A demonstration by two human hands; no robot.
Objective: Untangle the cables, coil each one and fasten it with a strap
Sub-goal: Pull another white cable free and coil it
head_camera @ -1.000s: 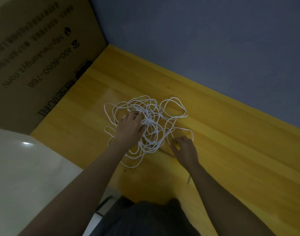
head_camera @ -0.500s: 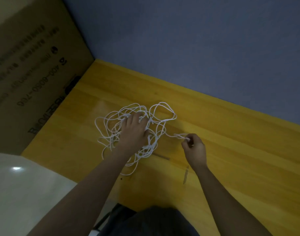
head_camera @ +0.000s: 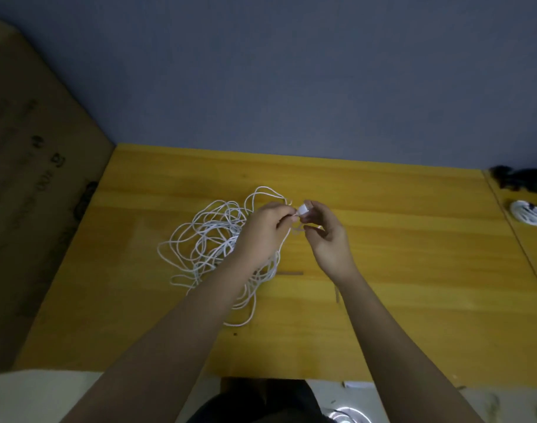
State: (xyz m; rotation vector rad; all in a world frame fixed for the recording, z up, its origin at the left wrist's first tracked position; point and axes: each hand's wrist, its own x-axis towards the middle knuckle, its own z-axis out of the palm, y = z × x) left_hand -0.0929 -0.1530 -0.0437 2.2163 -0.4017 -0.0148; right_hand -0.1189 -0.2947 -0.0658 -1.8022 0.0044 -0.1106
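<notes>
A loose tangle of white cable (head_camera: 214, 245) lies on the yellow wooden table (head_camera: 398, 254), a little left of the frame's centre, its loops spreading from the middle down toward the lower centre. Both of the person's hands are raised just above the tangle's upper right edge. The left hand (head_camera: 262, 233) has its fingers curled, pinching a strand of the cable near its end; the right hand (head_camera: 326, 236) meets it fingertip to fingertip, thumb and forefinger closed on a small white connector (head_camera: 304, 209) — the plug at the end of that same strand, as far as can be told. The remaining fingers of the right hand are loosely bent. Both forearms reach in from the bottom of the frame. A thin dark strip (head_camera: 290, 273) lies flat on the table just below the hands, touching nothing. At the left of the frame stands a brown cardboard box (head_camera: 32, 209) with printing on its side. At the far right edge, on an adjoining surface, sit a white bundle (head_camera: 528, 219) and a dark bundle (head_camera: 520, 180) — too blurred to identify.
</notes>
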